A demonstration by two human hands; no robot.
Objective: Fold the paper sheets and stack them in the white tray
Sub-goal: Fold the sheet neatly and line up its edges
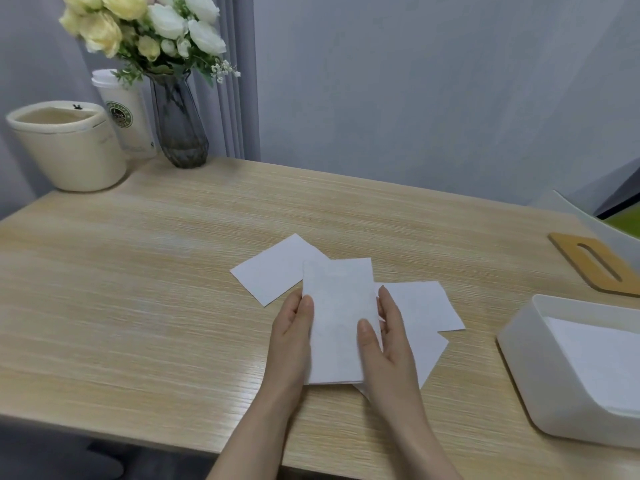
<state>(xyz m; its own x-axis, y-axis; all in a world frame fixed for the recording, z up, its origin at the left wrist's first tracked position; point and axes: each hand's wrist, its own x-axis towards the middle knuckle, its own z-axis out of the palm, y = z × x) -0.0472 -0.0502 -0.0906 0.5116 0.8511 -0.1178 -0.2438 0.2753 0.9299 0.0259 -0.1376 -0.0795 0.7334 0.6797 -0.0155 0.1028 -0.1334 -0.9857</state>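
A folded white paper sheet [337, 317] is held between both hands over the wooden table [145, 299]. My left hand [292, 336] pinches its left edge, thumb on top. My right hand [388, 337] pinches its right side, thumb pressed on the paper's face. Beneath and around it lie other white sheets: one to the upper left [273, 271], and two overlapping at the right [420, 304]. The white tray [540, 386] stands at the right edge and holds folded white paper [599, 358].
At the back left stand a cream round container [65, 147], a white lidded cup [126, 116] and a grey glass vase with flowers [178, 129]. A flat wooden lid with a slot [595, 266] lies at the far right, behind the tray.
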